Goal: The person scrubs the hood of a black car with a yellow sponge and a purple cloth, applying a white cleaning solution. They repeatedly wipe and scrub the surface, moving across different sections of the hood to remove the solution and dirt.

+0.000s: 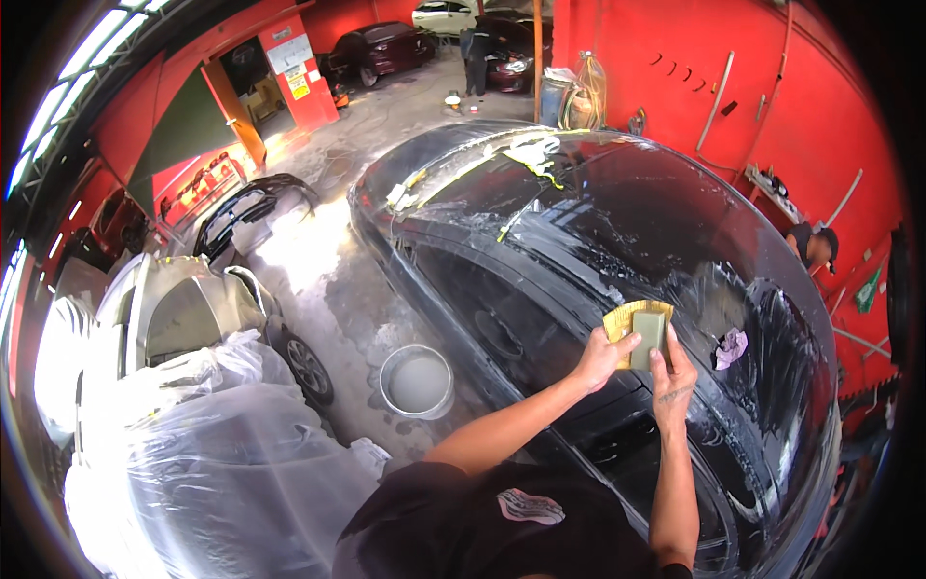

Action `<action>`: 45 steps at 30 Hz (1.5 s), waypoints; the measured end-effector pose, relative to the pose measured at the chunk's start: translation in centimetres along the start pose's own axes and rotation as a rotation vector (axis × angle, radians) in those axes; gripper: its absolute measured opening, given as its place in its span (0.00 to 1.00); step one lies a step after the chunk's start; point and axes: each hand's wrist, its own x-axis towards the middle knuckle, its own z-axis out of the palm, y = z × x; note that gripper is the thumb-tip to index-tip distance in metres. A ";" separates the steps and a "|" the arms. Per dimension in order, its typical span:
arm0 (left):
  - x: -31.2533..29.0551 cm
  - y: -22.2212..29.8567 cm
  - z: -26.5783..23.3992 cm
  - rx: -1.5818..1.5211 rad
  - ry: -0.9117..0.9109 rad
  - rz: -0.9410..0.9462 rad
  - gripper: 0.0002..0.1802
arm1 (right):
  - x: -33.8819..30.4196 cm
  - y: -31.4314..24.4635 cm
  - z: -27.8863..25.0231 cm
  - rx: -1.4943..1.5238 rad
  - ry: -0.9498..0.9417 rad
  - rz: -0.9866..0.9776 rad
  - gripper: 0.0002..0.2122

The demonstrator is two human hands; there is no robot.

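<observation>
Over the roof of a black car [492, 323], I hold up a grey-green sanding block [649, 338] in front of a yellow sheet of sandpaper [617, 319]. My left hand [606, 358] grips the sheet's left edge, its thumb reaching toward the block. Closed on the block's right side is my right hand [673, 378], fingers behind and thumb in front. Whether the right fingers also pinch the sheet is hidden. Pale residue streaks the car's dark panels. A crumpled lilac cloth or paper [730, 348] lies on the car, right of my hands.
A bucket of greyish liquid [417, 382] stands on the floor to the left. Beyond it sits a car under plastic sheeting [231, 473]. White crumpled material [532, 154] rests on the black car's far end. One person [818, 246] is at the right, another [476, 60] far back.
</observation>
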 end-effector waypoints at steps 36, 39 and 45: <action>-11.0 1.1 -5.2 0.113 0.433 0.040 0.20 | -2.2 -29.4 -10.4 -0.726 -0.655 -1.216 0.23; -17.0 -0.9 -11.3 0.345 0.645 -0.011 0.21 | -5.3 -33.4 -10.7 -1.045 -0.409 -1.490 0.19; -25.7 -8.7 -21.9 0.723 0.927 -0.228 0.23 | -8.1 -33.9 -8.7 -1.319 -0.052 -1.391 0.18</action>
